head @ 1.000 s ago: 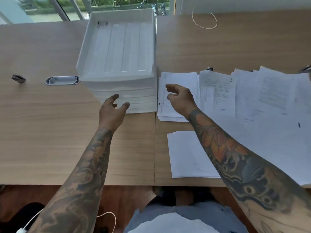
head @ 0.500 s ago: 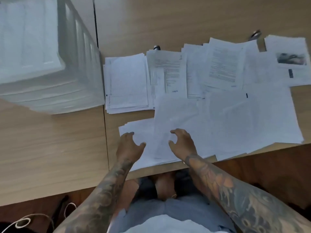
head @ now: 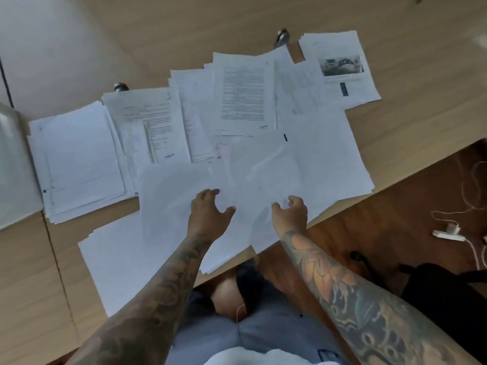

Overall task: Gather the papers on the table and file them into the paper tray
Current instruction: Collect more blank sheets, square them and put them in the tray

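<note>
- Hands are now working at the near edge of the table (head: 411,119); a second ago they were reaching up beside the paper tray (head: 10,164), which is now sliding out at the far left.
- My left hand (head: 208,214) is resting on the loose papers (head: 253,175), fingers spread and only slightly bent, gripping nothing.
- My right hand (head: 291,213) is hovering just beside it, fingers loosely curled, holding nothing yet.
- Gathering is only starting, I think; all sheets are still lying scattered.

Head view, steeply down, somewhat blurred.
</note>
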